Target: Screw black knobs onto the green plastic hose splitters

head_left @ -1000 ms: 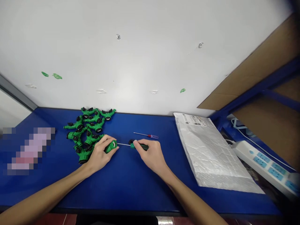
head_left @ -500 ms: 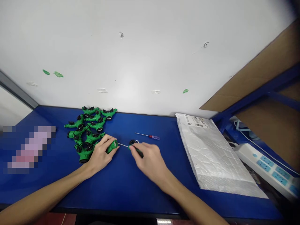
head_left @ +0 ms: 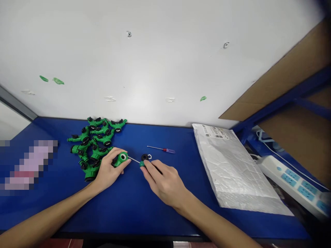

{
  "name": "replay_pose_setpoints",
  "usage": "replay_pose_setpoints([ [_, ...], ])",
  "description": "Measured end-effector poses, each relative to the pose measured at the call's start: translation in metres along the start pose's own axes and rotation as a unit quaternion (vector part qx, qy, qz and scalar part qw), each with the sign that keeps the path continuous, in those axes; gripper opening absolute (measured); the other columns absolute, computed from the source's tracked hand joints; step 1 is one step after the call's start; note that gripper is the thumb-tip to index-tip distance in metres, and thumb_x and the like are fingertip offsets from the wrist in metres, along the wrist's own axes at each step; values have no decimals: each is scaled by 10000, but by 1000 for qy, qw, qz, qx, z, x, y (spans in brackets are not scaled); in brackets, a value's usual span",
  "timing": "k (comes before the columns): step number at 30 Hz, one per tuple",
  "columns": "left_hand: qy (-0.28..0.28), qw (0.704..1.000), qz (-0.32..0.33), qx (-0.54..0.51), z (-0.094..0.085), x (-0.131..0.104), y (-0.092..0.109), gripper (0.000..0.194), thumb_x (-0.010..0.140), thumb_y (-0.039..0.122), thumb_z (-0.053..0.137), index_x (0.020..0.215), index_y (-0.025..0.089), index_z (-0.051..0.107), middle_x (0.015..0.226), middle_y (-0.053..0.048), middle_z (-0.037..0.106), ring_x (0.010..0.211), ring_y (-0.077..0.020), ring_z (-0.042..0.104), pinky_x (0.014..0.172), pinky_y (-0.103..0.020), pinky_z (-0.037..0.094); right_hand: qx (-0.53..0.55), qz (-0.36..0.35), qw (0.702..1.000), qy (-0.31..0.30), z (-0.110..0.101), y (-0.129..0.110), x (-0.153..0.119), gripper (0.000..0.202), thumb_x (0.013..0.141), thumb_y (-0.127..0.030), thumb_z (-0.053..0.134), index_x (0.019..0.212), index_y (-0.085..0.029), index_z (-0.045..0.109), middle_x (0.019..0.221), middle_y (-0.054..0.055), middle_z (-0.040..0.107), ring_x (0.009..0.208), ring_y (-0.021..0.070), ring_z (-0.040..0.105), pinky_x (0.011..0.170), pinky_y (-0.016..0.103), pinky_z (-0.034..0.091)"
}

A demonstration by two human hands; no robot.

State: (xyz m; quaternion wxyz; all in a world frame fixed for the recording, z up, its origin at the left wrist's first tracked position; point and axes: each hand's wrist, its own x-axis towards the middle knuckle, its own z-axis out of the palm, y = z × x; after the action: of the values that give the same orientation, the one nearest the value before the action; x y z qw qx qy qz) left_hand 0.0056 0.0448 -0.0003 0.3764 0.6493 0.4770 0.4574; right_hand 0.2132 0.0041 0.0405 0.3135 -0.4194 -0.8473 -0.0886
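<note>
My left hand [head_left: 110, 168] is wrapped round a green fitting [head_left: 121, 158], its round open end with a white ring turned toward the camera. My right hand [head_left: 165, 181] grips a screwdriver [head_left: 134, 159] by its green handle, mostly hidden in the fingers. The thin metal shaft points left, its tip at the rim of the fitting. Just beyond my right fingertips lie a black ring [head_left: 145, 157] and a small white ring [head_left: 150, 156]. Several green and black Y-shaped connectors [head_left: 89, 168] are clustered left of my left hand.
A second screwdriver with a purple handle [head_left: 169, 151] lies on the blue table [head_left: 134, 210] behind my right hand. On the right are a silvery bubble mailer [head_left: 232, 168] and a white power strip [head_left: 294, 182]. A white wall [head_left: 144, 69] rises behind the table.
The fitting has turned so its opening faces the camera more. My right hand has shifted its hold on the screwdriver, and the black ring shows more. The whole view has shifted slightly.
</note>
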Motion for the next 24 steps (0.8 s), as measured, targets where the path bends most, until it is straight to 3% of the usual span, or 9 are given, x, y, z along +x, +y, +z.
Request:
replay_pose_setpoints([
  [7, 6, 1000, -5, -10, -2, 0, 0, 188, 836, 324, 681, 949, 178, 642, 966, -32, 544, 492, -58, 555, 312, -159, 454, 48, 4, 999, 24, 6, 3, 0, 174, 968, -154, 551, 1043, -75, 686, 803, 77, 694, 660, 143, 673, 608, 241, 550],
  [12, -31, 999, 22, 10, -3, -2, -5, 196, 856, 309, 664, 997, 174, 641, 985, -43, 542, 543, -71, 564, 416, -200, 557, 16, -2, 1000, -2, -1, 0, 4, 199, 985, -173, 523, 1046, -88, 692, 741, 66, 670, 591, 132, 641, 551, 232, 520],
  [17, -34, 999, 23, 32, -4, -2, -10, 193, 870, 304, 648, 1015, 177, 635, 994, -46, 555, 524, -72, 557, 432, -217, 548, 45, 16, 999, 1, 0, 3, 10, 233, 1001, -196, 479, 991, -116, 698, 739, 54, 674, 572, 114, 631, 518, 218, 493],
  [21, -41, 986, 127, 104, -6, -1, -10, 161, 897, 227, 607, 1049, 180, 627, 982, -66, 599, 754, -160, 644, 668, -288, 580, -3, -13, 996, -85, -14, 6, 23, 312, 1012, -211, 427, 921, -112, 708, 670, 60, 642, 517, 138, 589, 436, 255, 390],
  [24, -57, 969, 192, 141, -7, -1, -11, 183, 915, 193, 573, 1090, 178, 621, 985, -84, 619, 847, -188, 647, 743, -314, 556, 60, 18, 988, -139, -25, 14, 37, 344, 995, -239, 463, 787, -141, 718, 602, 42, 626, 488, 135, 548, 469, 259, 372],
])
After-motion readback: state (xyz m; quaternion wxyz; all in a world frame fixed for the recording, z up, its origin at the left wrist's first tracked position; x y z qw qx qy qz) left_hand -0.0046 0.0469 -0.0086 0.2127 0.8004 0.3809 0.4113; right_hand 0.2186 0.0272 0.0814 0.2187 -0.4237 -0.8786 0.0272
